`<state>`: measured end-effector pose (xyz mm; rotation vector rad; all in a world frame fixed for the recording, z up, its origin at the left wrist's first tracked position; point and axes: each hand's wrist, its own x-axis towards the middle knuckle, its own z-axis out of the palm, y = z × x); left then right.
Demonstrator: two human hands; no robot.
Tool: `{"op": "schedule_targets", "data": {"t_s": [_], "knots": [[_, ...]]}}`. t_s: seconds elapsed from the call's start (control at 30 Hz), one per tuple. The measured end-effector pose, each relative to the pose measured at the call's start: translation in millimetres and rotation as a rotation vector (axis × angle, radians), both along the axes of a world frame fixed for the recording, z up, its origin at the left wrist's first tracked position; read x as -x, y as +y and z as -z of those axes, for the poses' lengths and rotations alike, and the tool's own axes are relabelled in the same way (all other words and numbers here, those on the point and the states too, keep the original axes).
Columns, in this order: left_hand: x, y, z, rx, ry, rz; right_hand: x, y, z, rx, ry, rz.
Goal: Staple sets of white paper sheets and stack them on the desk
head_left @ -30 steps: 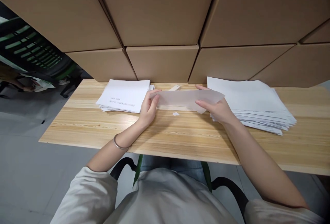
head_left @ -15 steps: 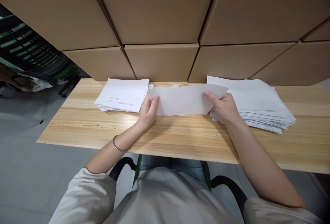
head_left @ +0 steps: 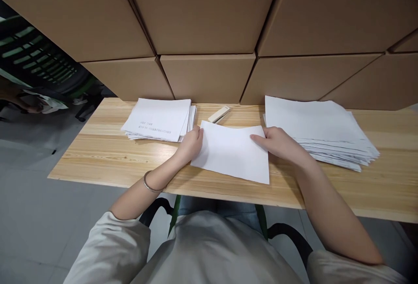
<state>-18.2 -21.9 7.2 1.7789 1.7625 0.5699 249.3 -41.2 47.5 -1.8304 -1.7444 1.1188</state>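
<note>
Holding paper (head_left: 232, 152) at table (head_left: 98, 157), boxes (head_left: 207, 79) behind

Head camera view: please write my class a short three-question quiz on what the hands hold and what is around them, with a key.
1. What do the left hand and right hand both hold?
A) a cardboard box
B) a pen
C) a white sheet

2. True or false: the bracelet is on the left arm.

3. Fill the gap: printed lines show on top of the ____-hand paper stack.

Key: 1. C; 2. True; 3. left
</note>
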Motion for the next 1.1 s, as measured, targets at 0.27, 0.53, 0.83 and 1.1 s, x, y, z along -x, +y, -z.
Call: {"op": "schedule_targets", "data": {"t_s": [0.27, 0.53, 0.83, 1.1], "knots": [[-1, 2, 5.1, -0.009, 0.030, -0.004, -2, 0, -0.5, 0.181, -0.103, -0.116], [-7, 12, 14.9, -0.059, -0.121, -0.022, -1, -8, -8.5, 0.102, -0.415, -0.147], [-11, 17, 16.5, -0.095, -0.173, -0.025, 56, 20, 4.1, -0.675, -0.405, -0.427], [-11, 19, 17.9, -0.098, -0.166, -0.026, 80, 38, 44.0, -0.664, -0.334, -0.541]]}}
